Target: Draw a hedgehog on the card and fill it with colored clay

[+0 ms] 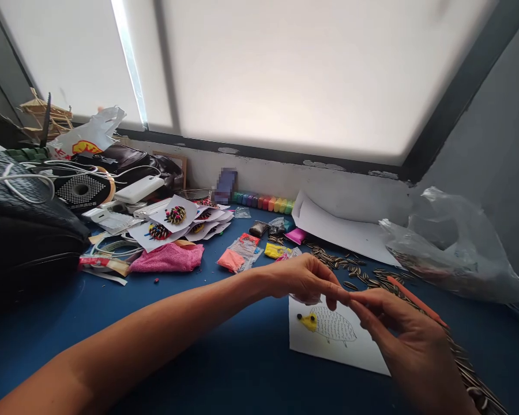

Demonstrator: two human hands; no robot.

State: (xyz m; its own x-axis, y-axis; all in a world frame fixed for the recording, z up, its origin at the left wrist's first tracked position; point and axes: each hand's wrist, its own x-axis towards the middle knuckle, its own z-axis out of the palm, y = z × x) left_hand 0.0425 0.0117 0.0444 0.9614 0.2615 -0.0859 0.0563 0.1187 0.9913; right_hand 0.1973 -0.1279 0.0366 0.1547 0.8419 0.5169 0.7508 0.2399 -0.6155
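Note:
Above a white card [341,353], the fingertips of my left hand [307,278] and my right hand [409,331] meet in a pinch. Anything between them is too small or hidden to make out. Under my left palm shows a bit of clear plastic [307,299]; whether the hand holds it I cannot tell. The card bears a hedgehog drawing [334,324] with short pen strokes on its body. Its face is filled with yellow clay [310,323], with a black nose and a black eye. My right hand partly covers the card's right side.
Striped sunflower seeds [335,259] lie scattered behind and right of the card, near an orange pencil [417,301]. A plastic bag [458,248] stands at right. Clay packets [241,253], a pink cloth [168,257] and finished hedgehog cards [176,214] lie left. A black bag [26,230] stands far left.

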